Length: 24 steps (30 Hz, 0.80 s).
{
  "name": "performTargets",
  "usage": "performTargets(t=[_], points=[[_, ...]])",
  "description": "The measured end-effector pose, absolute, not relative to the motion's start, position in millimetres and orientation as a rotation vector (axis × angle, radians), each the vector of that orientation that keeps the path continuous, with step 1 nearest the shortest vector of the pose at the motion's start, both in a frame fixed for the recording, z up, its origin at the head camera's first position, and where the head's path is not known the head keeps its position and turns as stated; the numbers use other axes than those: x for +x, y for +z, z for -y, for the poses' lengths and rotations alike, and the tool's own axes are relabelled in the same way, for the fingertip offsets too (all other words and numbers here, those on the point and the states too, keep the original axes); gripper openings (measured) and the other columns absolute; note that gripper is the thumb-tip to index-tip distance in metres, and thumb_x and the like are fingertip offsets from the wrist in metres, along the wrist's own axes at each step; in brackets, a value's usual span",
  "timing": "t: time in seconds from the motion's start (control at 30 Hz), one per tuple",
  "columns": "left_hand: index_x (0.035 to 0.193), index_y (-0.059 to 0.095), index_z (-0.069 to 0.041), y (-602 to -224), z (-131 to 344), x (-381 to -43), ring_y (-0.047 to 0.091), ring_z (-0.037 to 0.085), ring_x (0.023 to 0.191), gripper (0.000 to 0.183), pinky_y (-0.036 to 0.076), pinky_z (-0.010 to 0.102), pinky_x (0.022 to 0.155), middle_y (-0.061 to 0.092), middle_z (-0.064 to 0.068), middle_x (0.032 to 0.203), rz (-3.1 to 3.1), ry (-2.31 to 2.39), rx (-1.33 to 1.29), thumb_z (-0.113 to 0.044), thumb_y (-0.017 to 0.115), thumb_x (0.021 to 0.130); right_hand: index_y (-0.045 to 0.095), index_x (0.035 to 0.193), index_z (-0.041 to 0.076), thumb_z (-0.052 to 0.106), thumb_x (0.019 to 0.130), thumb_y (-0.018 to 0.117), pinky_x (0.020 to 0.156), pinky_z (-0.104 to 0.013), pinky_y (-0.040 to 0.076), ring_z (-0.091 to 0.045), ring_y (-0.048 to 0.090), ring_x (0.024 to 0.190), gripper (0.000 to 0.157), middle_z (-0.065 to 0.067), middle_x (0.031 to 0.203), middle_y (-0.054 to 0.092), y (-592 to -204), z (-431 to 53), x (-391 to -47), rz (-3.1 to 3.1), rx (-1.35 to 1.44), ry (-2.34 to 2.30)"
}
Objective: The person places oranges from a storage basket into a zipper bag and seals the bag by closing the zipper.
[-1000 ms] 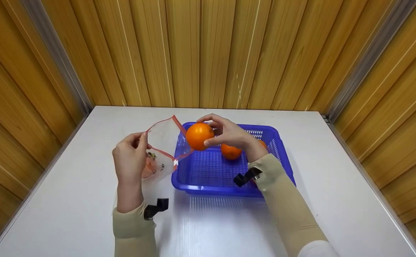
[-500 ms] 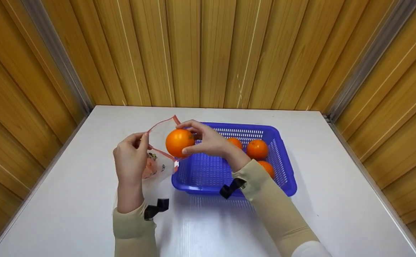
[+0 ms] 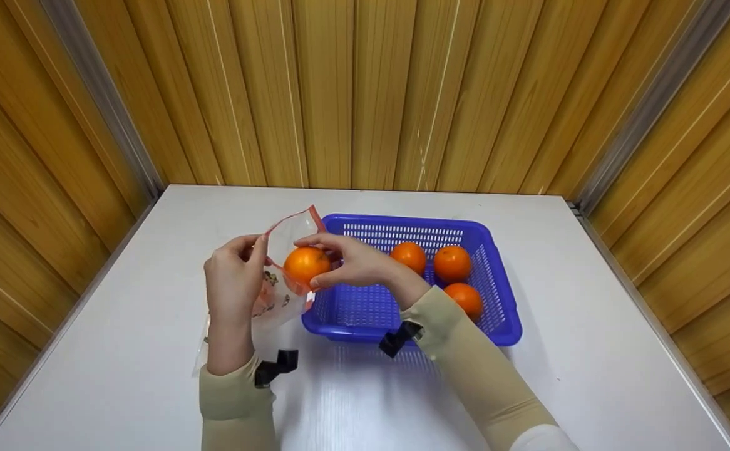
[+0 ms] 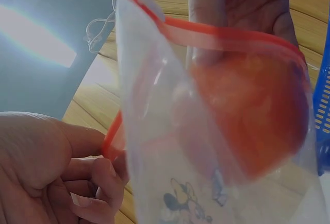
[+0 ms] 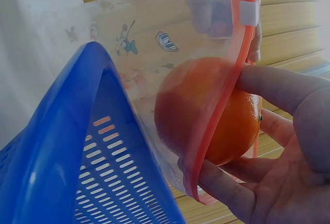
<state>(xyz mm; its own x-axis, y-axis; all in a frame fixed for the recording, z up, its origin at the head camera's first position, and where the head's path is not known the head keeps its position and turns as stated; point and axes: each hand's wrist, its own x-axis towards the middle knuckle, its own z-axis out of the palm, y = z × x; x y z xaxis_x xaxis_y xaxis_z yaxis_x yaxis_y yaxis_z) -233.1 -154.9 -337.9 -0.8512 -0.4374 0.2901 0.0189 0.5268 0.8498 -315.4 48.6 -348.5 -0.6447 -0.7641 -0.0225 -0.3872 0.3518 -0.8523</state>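
My left hand [image 3: 233, 279] pinches the red-edged rim of a clear zip bag [image 4: 154, 95] printed with cartoon figures. The bag's mouth gapes toward the right. With curled fingers and thumb, my right hand [image 3: 359, 262] grips an orange [image 3: 306, 265] at that mouth. In the right wrist view, most of the orange [image 5: 206, 110] lies behind the bag's film, while the stem end still shows outside the red strip. A white slider [image 5: 249, 13] sits on the strip.
A blue plastic basket [image 3: 365, 332] stands on the white table [image 3: 152, 313], right beside the bag. Three oranges lie in its right part: one at the back left [image 3: 409, 257], another at the back right [image 3: 452, 263], a third in front [image 3: 464, 301]. Wood-patterned panels [image 3: 371, 94] rise behind.
My right hand has carried the orange leftward from above the basket and down into the bag's mouth. My left hand keeps its pinch on the rim, shifting only slightly.
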Motion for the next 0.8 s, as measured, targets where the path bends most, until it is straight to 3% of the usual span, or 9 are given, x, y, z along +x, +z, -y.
performTargets(t=[0.17, 0.37, 0.63, 0.8], points=[[0.108, 0.078, 0.000, -338.5, 154.5, -233.2, 0.056, 0.014, 0.058, 0.027, 0.043, 0.013, 0.050, 0.074, 0.016, 0.079, 2.326, -1.274, 0.327, -0.023, 0.065, 0.102, 0.051, 0.151, 0.020, 0.015, 0.094, 0.074, 0.108, -0.043, 0.053, -0.033, 0.062, 0.128, 0.061, -0.012, 0.146, 0.060, -350.8, -49.9, -316.1, -2.176, -1.005, -1.236], [0.105, 0.078, 0.000, -339.0, 155.6, -233.9, 0.054, 0.004, 0.052, 0.026, 0.041, 0.015, 0.048, 0.074, 0.014, 0.076, 2.335, -1.278, 0.306, -0.022, 0.065, 0.102, 0.053, 0.146, 0.008, 0.017, 0.098, 0.070, 0.109, -0.049, 0.051, -0.037, 0.061, 0.130, 0.051, -0.020, 0.146, 0.059, -352.8, -53.1, -318.3, -2.193, -0.977, -1.254], [0.105, 0.078, -0.001, -338.4, 154.7, -233.2, 0.056, 0.005, 0.051, 0.025, 0.043, 0.014, 0.048, 0.073, 0.014, 0.075, 2.332, -1.303, 0.301, -0.022, 0.065, 0.102, 0.056, 0.143, 0.006, 0.015, 0.098, 0.069, 0.104, -0.046, 0.055, -0.033, 0.061, 0.128, 0.047, -0.017, 0.143, 0.062, -354.7, -58.9, -318.9, -2.206, -0.954, -1.294], [0.105, 0.078, 0.000, -338.0, 155.0, -232.7, 0.058, 0.005, 0.051, 0.024, 0.042, 0.014, 0.049, 0.074, 0.014, 0.075, 2.328, -1.295, 0.295, -0.020, 0.065, 0.102, 0.057, 0.142, 0.006, 0.016, 0.098, 0.069, 0.108, -0.048, 0.052, -0.034, 0.061, 0.130, 0.047, -0.017, 0.142, 0.063, -354.8, -63.1, -317.5, -2.212, -0.959, -1.308]])
